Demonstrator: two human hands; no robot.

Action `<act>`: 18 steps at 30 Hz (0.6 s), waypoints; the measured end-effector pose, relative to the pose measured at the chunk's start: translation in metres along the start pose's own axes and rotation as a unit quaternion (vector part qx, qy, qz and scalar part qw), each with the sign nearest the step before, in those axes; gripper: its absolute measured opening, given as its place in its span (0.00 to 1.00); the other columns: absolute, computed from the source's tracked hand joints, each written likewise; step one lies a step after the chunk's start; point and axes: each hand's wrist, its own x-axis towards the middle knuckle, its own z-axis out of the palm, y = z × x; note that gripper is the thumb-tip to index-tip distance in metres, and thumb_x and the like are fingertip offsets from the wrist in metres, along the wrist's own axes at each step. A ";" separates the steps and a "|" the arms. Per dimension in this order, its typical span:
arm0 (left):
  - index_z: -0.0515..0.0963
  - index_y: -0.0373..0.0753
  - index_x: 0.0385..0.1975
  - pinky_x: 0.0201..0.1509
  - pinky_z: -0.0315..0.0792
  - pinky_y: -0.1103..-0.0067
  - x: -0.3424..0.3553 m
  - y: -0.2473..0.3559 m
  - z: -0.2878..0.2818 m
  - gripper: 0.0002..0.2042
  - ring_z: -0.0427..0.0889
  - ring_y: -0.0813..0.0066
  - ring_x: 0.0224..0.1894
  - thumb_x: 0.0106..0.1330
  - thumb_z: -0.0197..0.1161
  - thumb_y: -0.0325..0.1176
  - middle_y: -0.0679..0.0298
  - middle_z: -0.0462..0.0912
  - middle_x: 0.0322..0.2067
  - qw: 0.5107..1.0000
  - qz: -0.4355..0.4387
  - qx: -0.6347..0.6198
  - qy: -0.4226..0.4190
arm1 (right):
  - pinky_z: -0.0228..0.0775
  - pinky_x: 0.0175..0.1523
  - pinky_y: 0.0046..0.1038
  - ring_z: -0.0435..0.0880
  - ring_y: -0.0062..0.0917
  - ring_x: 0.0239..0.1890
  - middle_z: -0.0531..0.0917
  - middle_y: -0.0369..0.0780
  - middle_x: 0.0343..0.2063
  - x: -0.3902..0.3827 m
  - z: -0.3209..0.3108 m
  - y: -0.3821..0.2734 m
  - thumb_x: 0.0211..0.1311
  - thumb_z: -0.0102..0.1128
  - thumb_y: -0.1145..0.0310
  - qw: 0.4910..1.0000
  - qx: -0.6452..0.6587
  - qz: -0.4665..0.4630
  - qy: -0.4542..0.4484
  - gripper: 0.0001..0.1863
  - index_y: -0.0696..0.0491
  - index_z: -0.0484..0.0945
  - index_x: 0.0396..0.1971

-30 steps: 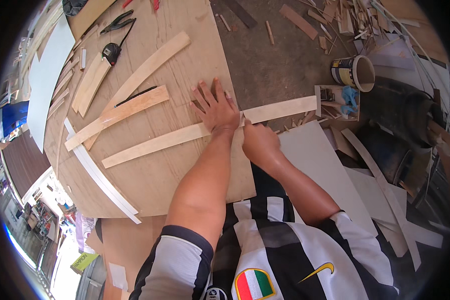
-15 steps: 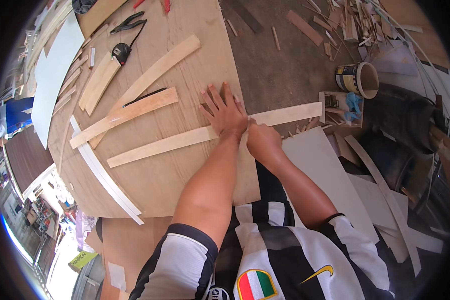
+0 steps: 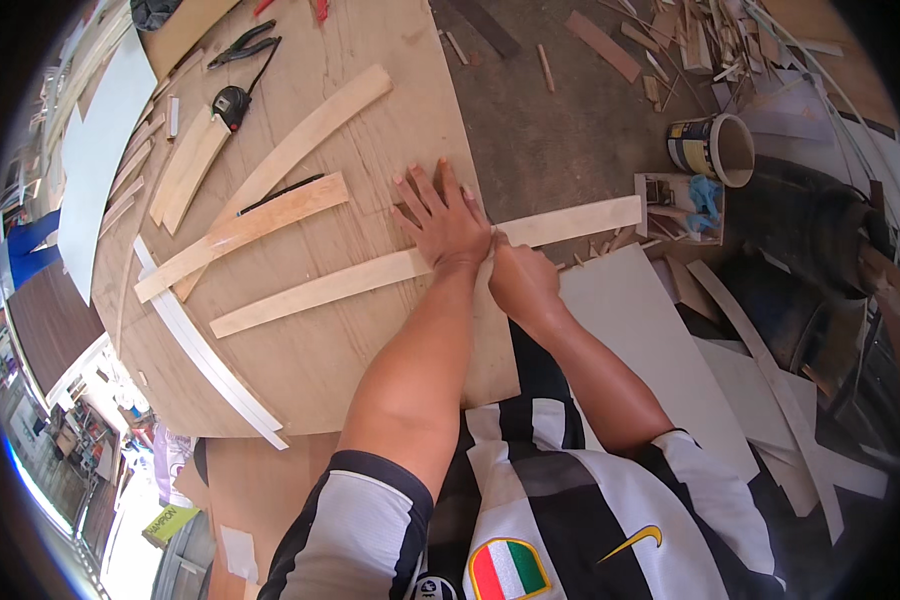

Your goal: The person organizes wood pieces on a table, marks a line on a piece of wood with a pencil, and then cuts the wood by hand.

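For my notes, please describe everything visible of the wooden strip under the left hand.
The wooden strip looks pale, bare, flat, long and narrow. It lies aslant on the wooden board, its right part jutting past the edge. The left hand lies spread across it; the right hand is at its near edge, contact unclear.

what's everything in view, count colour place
board: 1, tan, centre-left
long strip: 1, pale, overhanging board's right edge
crossed strips: 2, pale, on board
tape measure: 1, black, upper left
pliers: 1, dark, above tape
stick: 1, black, by crossed strips
trim: unclear, white, lower left
bucket: 1, white and dark, right
wood scraps: many, brown, upper right
edge clutter: uncountable, mixed, far left
left hand: 1, spread, over long strip
right hand: 1, curled, at long strip
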 end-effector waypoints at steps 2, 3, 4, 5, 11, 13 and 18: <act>0.53 0.51 0.78 0.78 0.35 0.44 0.000 0.002 0.002 0.29 0.35 0.45 0.80 0.77 0.43 0.46 0.52 0.43 0.78 1.000 0.005 0.002 0.009 | 0.81 0.45 0.49 0.89 0.52 0.39 0.87 0.57 0.34 -0.004 -0.006 0.001 0.64 0.50 0.75 1.000 -0.011 0.005 -0.004 0.20 0.64 0.74 0.55; 0.53 0.51 0.78 0.78 0.35 0.44 -0.001 -0.004 0.002 0.29 0.35 0.45 0.80 0.77 0.43 0.46 0.52 0.43 0.78 1.000 -0.002 0.011 0.014 | 0.81 0.45 0.48 0.89 0.52 0.40 0.87 0.57 0.34 -0.018 -0.017 -0.006 0.64 0.50 0.75 0.998 -0.019 0.013 -0.050 0.20 0.64 0.74 0.55; 0.53 0.51 0.77 0.78 0.36 0.44 -0.001 -0.011 0.001 0.29 0.35 0.45 0.80 0.77 0.43 0.46 0.52 0.43 0.78 1.000 -0.008 0.020 0.019 | 0.81 0.45 0.48 0.89 0.51 0.40 0.87 0.57 0.34 -0.024 -0.022 -0.012 0.65 0.50 0.75 0.995 -0.028 0.020 -0.095 0.20 0.64 0.74 0.56; 0.53 0.51 0.77 0.78 0.36 0.44 0.000 -0.013 -0.003 0.29 0.35 0.45 0.80 0.77 0.43 0.46 0.52 0.43 0.78 0.999 -0.012 0.022 0.019 | 0.81 0.45 0.48 0.89 0.51 0.40 0.87 0.57 0.34 -0.021 -0.018 -0.012 0.65 0.50 0.75 0.995 -0.028 0.017 -0.098 0.20 0.64 0.74 0.56; 0.51 0.51 0.78 0.79 0.31 0.44 -0.001 0.003 -0.005 0.29 0.30 0.47 0.81 0.78 0.39 0.46 0.52 0.37 0.80 0.999 -0.006 -0.019 -0.035 | 0.78 0.44 0.51 0.87 0.54 0.39 0.86 0.57 0.34 -0.004 -0.004 0.006 0.60 0.53 0.77 1.000 0.004 0.004 -0.016 0.25 0.61 0.73 0.59; 0.54 0.51 0.77 0.78 0.36 0.44 0.000 -0.013 -0.001 0.29 0.36 0.46 0.80 0.77 0.43 0.46 0.52 0.43 0.78 0.999 -0.011 0.023 0.028 | 0.78 0.44 0.51 0.87 0.54 0.39 0.86 0.56 0.34 -0.026 -0.019 -0.011 0.60 0.52 0.77 0.996 -0.019 0.019 -0.083 0.28 0.60 0.72 0.63; 0.51 0.51 0.78 0.78 0.31 0.43 0.001 0.003 -0.005 0.30 0.29 0.46 0.81 0.78 0.39 0.46 0.51 0.37 0.80 1.000 -0.004 -0.010 -0.027 | 0.80 0.44 0.50 0.88 0.52 0.38 0.86 0.56 0.32 -0.002 0.002 0.006 0.61 0.50 0.78 1.000 -0.006 0.004 0.000 0.26 0.61 0.72 0.62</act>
